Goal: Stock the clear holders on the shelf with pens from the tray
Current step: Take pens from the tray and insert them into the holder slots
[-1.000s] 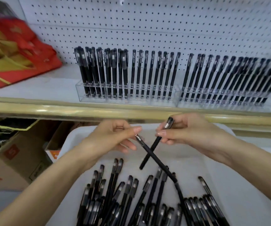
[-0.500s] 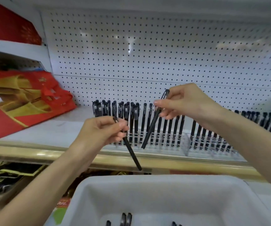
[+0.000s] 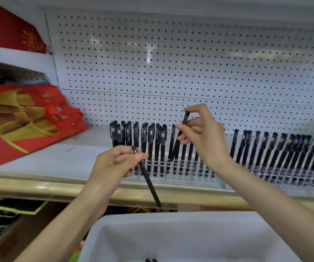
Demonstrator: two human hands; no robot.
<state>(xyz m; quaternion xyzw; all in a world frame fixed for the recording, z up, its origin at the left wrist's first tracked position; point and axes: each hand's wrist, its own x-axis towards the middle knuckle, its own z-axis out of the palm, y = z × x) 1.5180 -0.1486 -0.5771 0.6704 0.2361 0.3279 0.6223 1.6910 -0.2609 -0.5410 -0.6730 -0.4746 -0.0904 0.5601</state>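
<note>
Left hand: I saw it centre-left in the frame; thumb and curled fingers pinched the left pen near its top end.
Left pen: black and slanted; top end by the thumb, lower end pointing down and right across the gold edge of the shelf, above the far rim of the tray; it crossed in front of the left holder, and I could not tell whether it touched it.
Right hand: just right of centre, above the left holder; index fingertip on the cap end of the right pen, thumb and other fingers pinching its barrel.
Right pen: black and nearly upright, leaning right at the top; lower end down among the standing pens in the left holder; I could not tell whether it sat in a slot.
Holders: two, clear, side by side on the shelf; the left one at centre, the right holder running to the right edge; both held rows of upright black pens.
Tray: white, bottom centre, below the shelf edge; two pen ends showed at the bottom edge of the frame.
Rest: white pegboard behind; red bags on the shelf at left; red box upper left.
</note>
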